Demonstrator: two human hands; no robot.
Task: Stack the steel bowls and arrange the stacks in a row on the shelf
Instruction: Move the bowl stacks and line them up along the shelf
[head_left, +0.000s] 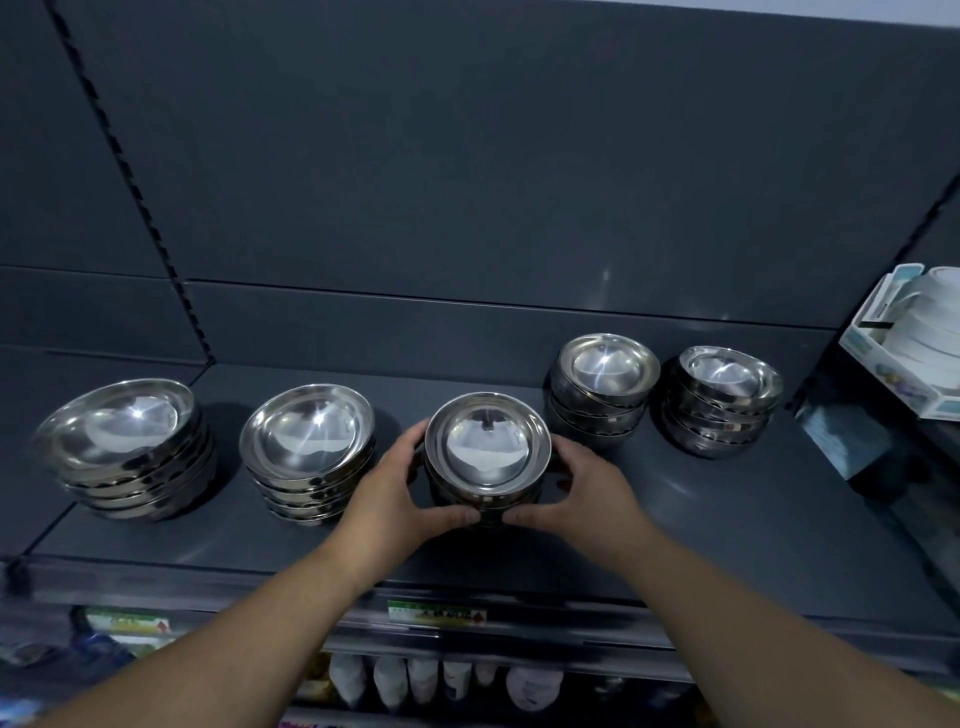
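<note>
Five stacks of steel bowls stand on the dark grey shelf (701, 519). The middle stack (487, 447) is held between both hands: my left hand (400, 493) curls round its left side, and my right hand (592, 493) curls round its right side, the thumbs nearly meeting in front. To the left stand a wide stack (309, 447) and, at the far left, a still wider stack (127, 447). Two smaller stacks sit further back on the right, one (602, 389) beside the other (724, 400). All five stacks form a rough row.
A boxed set of white dishes (909, 348) stands on the neighbouring shelf at the far right. Price labels (436, 613) run along the shelf's front edge, with bottles (415, 680) on the shelf below. A slotted upright (130, 171) divides the back panel at the left.
</note>
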